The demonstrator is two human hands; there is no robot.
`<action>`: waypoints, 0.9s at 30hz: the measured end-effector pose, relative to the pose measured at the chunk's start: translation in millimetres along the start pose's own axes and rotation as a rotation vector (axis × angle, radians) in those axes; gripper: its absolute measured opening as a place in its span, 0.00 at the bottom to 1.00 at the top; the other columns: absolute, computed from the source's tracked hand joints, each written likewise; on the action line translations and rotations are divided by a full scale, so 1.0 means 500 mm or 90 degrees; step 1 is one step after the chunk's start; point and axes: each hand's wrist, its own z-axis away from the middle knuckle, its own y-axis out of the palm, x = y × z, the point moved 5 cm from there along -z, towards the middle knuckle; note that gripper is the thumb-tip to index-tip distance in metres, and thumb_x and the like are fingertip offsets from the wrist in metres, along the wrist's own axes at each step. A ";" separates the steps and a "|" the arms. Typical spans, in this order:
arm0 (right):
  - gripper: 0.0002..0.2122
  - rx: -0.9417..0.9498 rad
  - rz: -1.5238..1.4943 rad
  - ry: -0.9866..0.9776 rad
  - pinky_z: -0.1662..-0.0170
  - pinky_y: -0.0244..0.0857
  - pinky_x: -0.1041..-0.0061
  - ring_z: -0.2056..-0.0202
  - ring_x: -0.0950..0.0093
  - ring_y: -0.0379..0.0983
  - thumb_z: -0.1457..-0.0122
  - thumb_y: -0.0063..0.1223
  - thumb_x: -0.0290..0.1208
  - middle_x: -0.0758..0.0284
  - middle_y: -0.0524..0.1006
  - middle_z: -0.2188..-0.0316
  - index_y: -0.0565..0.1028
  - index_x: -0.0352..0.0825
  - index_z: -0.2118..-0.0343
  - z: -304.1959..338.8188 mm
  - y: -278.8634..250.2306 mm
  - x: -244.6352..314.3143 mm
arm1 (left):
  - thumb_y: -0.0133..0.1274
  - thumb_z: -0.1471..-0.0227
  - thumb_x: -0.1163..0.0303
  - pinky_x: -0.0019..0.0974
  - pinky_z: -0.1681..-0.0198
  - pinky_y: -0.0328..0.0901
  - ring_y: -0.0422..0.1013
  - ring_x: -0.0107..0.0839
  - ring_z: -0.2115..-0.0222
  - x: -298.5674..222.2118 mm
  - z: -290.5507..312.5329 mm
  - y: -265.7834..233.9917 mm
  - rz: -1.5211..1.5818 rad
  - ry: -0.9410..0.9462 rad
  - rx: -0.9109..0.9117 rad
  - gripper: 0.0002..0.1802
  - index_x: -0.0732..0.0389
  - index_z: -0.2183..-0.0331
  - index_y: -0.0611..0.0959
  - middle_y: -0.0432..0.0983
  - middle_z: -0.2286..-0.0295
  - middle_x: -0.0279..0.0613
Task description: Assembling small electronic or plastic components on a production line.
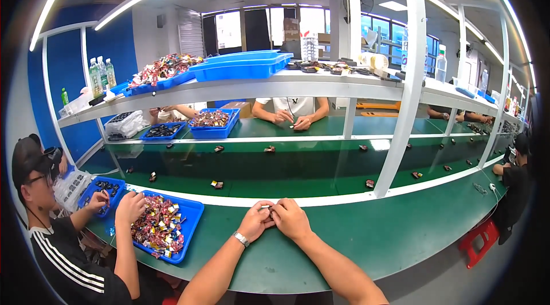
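My left hand (254, 222), with a metal watch (241, 239) on its wrist, meets my right hand (292, 220) above the green tabletop (252, 270). Fingers of both hands are closed together around something small and dark; the fingertips hide most of it, so its kind cannot be told. Left of my hands, a blue tray (196, 217) holds a heap of small red, yellow and dark parts (160, 225). A co-worker's hand (130, 207) is raised over that tray's far left corner.
Beyond a white rail, a dark conveyor belt (309, 173) carries scattered small parts (216, 184). A white post (401, 87) rises at the right, supporting a shelf with stacked blue trays (240, 67). People sit opposite and at both sides. A red stool (480, 242) stands right.
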 end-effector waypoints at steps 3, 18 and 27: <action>0.04 0.000 0.001 0.006 0.65 0.71 0.69 0.65 0.67 0.73 0.51 0.59 0.26 0.67 0.74 0.70 0.76 0.35 0.72 -0.001 -0.002 0.000 | 0.42 0.40 0.75 0.46 0.48 0.67 0.72 0.33 0.57 0.000 -0.002 0.001 -0.012 -0.001 -0.002 0.12 0.58 0.54 0.70 0.73 0.60 0.41; 0.08 0.055 -0.317 0.228 0.63 0.73 0.76 0.68 0.71 0.77 0.49 0.59 0.21 0.62 0.76 0.66 0.76 0.29 0.65 0.009 0.013 -0.055 | 0.45 0.41 0.78 0.31 0.61 0.73 0.74 0.26 0.63 -0.008 -0.001 0.007 -0.224 0.102 -0.120 0.10 0.65 0.56 0.72 0.76 0.62 0.41; 0.08 0.019 -0.334 0.245 0.66 0.71 0.78 0.71 0.76 0.77 0.50 0.59 0.20 0.64 0.77 0.69 0.77 0.30 0.66 0.003 0.007 -0.055 | 0.48 0.43 0.78 0.32 0.58 0.71 0.72 0.28 0.58 -0.006 -0.006 0.009 -0.261 0.157 -0.052 0.13 0.63 0.54 0.72 0.74 0.59 0.42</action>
